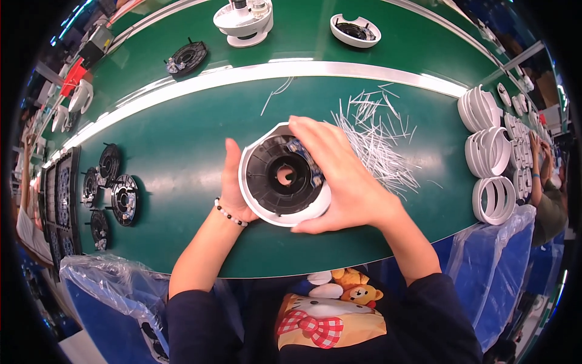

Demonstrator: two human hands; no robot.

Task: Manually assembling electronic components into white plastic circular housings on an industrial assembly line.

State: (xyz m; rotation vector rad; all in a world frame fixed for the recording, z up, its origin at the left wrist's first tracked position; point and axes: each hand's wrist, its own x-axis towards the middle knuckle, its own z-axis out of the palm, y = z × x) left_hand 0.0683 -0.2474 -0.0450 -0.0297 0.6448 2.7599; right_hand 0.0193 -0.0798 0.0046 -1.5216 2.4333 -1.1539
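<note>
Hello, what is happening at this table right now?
A person holds a round white housing with a black ring inside it, over a green work surface. The left hand supports its left side; the right hand wraps over its right edge. White strips lie scattered on the right, black discs on the left.

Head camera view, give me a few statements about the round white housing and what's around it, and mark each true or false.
1. Both hands hold the round white plastic housing with its black inner disc. True.
2. The left hand wears a beaded bracelet at the wrist. True.
3. The pile of thin white plastic strips lies left of the housing. False: it lies to its right.
4. The stacked white plastic rings sit by the left edge. False: they sit on the right.
5. The right hand rests flat on the green belt. False: it grips the housing.
</note>
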